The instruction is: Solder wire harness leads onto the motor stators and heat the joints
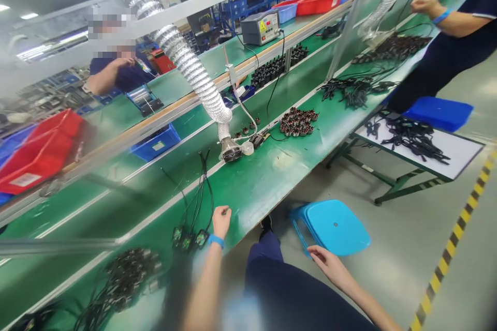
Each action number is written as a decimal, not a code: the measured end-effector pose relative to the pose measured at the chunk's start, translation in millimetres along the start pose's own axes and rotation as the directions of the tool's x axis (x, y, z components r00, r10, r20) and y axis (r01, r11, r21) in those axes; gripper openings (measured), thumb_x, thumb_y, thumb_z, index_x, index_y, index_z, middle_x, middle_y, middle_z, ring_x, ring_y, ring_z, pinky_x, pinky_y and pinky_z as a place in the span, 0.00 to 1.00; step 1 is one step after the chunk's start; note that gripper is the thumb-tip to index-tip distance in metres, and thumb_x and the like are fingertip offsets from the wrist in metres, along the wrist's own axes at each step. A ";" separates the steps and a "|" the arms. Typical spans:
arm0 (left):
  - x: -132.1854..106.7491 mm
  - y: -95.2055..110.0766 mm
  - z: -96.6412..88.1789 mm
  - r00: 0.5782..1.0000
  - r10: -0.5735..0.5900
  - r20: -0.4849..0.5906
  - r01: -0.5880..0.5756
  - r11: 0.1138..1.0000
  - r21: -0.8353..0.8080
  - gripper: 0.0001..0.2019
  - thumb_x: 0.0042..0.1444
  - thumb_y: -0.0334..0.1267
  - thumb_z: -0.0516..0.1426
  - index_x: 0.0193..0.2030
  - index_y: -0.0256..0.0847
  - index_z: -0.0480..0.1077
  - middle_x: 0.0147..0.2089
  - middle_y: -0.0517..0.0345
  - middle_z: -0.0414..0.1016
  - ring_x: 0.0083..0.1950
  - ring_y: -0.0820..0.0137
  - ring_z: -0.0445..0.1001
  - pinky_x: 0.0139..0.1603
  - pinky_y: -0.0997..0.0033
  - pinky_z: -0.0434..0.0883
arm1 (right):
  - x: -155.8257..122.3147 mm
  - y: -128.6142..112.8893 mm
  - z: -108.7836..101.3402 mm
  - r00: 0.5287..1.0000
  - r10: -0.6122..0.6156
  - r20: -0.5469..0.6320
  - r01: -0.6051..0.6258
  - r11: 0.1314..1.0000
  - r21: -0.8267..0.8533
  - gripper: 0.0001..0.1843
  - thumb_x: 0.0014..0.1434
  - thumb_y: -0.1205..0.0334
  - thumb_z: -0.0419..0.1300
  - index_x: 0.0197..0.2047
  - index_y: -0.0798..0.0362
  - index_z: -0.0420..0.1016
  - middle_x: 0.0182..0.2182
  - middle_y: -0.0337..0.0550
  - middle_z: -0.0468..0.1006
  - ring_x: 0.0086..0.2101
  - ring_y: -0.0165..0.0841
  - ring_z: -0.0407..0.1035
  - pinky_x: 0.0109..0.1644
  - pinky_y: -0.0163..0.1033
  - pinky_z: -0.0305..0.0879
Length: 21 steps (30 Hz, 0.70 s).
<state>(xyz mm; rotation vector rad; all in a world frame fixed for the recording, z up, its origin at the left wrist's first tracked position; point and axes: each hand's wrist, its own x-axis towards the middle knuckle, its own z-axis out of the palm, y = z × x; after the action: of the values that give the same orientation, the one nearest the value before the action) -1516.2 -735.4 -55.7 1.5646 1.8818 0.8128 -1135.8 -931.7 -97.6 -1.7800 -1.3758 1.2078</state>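
My left hand, a blue band at its wrist, is over the near edge of the green bench. Its fingers are curled together, and whatever they may hold is hidden. Just left of it lie several small circuit boards in black housings, with black cables running toward the back of the bench. On the other side, my right hand has its fingers stretched out beside the blue plastic stool. The fingertips overlap the stool's near edge; I cannot tell whether they touch it.
A silver exhaust duct ends in a hood above the bench. Motor-like parts stand clustered behind. Bundled cables lie front left. A side table bears more cables. Co-workers stand across the bench and at right.
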 end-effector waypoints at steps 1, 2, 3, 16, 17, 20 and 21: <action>26.4 6.0 -0.5 1.000 -0.005 -0.017 0.004 1.000 -0.023 0.11 0.60 0.36 0.57 0.44 0.38 0.79 0.49 0.47 0.80 0.49 0.65 0.79 0.55 0.64 0.76 | 4.3 -0.9 -4.5 1.000 0.005 -0.004 -0.005 1.000 0.000 0.27 0.57 0.37 0.54 0.44 0.49 0.80 0.41 0.49 0.84 0.42 0.46 0.78 0.49 0.47 0.75; 54.4 11.4 -1.8 0.999 -0.012 -0.032 0.011 0.999 -0.046 0.11 0.60 0.36 0.57 0.45 0.38 0.79 0.48 0.48 0.80 0.49 0.65 0.79 0.56 0.64 0.76 | 9.2 -1.9 -10.1 1.000 0.019 -0.013 -0.019 1.000 0.000 0.27 0.57 0.36 0.55 0.44 0.49 0.80 0.42 0.49 0.84 0.43 0.47 0.79 0.49 0.47 0.75; 83.2 16.1 -3.6 0.999 -0.024 -0.045 0.020 0.997 -0.069 0.11 0.60 0.36 0.57 0.45 0.38 0.79 0.48 0.48 0.81 0.49 0.65 0.80 0.57 0.64 0.75 | 15.1 -3.5 -16.7 0.999 0.038 -0.025 -0.038 0.999 0.001 0.28 0.55 0.35 0.56 0.43 0.49 0.81 0.43 0.50 0.84 0.43 0.48 0.79 0.49 0.47 0.76; 354.8 53.5 19.6 1.000 -0.005 -0.010 0.003 0.985 -0.174 0.09 0.62 0.35 0.60 0.47 0.35 0.77 0.48 0.51 0.80 0.46 0.68 0.79 0.52 0.60 0.76 | 297.9 -161.0 -136.1 0.964 -0.186 -0.190 0.120 0.943 -0.311 0.26 0.56 0.38 0.53 0.38 0.50 0.81 0.39 0.50 0.85 0.39 0.46 0.80 0.47 0.50 0.77; 362.6 54.8 24.7 1.000 0.012 0.001 -0.012 0.988 -0.151 0.08 0.61 0.33 0.60 0.46 0.35 0.77 0.49 0.50 0.79 0.45 0.68 0.79 0.52 0.62 0.76 | 328.8 -172.6 -142.4 0.955 -0.209 -0.209 0.135 0.937 -0.322 0.25 0.57 0.40 0.52 0.39 0.51 0.81 0.40 0.50 0.85 0.40 0.45 0.80 0.48 0.50 0.77; 372.8 58.3 37.8 0.998 0.052 0.044 -0.049 0.997 -0.054 0.10 0.59 0.29 0.58 0.46 0.35 0.76 0.47 0.50 0.78 0.42 0.69 0.78 0.51 0.66 0.74 | 407.6 -200.7 -155.0 0.930 -0.267 -0.254 0.168 0.920 -0.355 0.22 0.61 0.48 0.52 0.44 0.53 0.80 0.43 0.51 0.84 0.41 0.43 0.78 0.50 0.48 0.75; 373.2 59.5 40.6 0.996 0.060 0.063 -0.059 0.998 -0.013 0.10 0.58 0.29 0.58 0.46 0.35 0.76 0.45 0.51 0.78 0.41 0.69 0.78 0.50 0.67 0.74 | 428.8 -208.5 -157.3 0.923 -0.282 -0.261 0.175 0.914 -0.367 0.20 0.62 0.51 0.52 0.44 0.54 0.80 0.42 0.50 0.84 0.39 0.41 0.78 0.48 0.47 0.75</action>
<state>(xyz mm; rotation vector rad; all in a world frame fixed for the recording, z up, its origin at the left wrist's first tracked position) -1509.5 -355.4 -51.7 1.6275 1.7911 0.7887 -1057.5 -448.9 16.0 -1.8672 -1.6162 0.5587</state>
